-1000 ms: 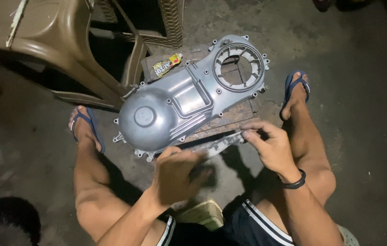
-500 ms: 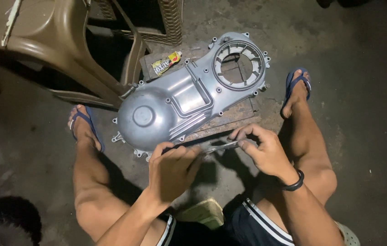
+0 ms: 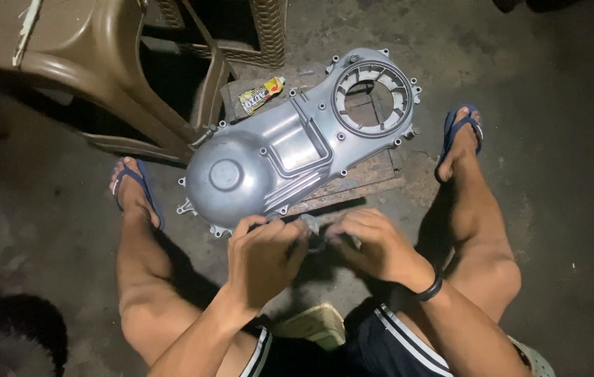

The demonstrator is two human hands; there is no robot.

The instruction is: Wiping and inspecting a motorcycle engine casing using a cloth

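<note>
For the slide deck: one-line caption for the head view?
Seated person's left hand and right hand pinch a small dark part beside a silver cast-metal engine cover on a wooden board.

Blue flip-flops, dark white-striped shorts, black wristband, bare arms.

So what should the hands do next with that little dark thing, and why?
Probably lift it toward the big grey engine cover. The left hand and right hand pinch a small dark strip between them, just below the cover's near edge, apart from it. What the strip is cannot be told.
</note>
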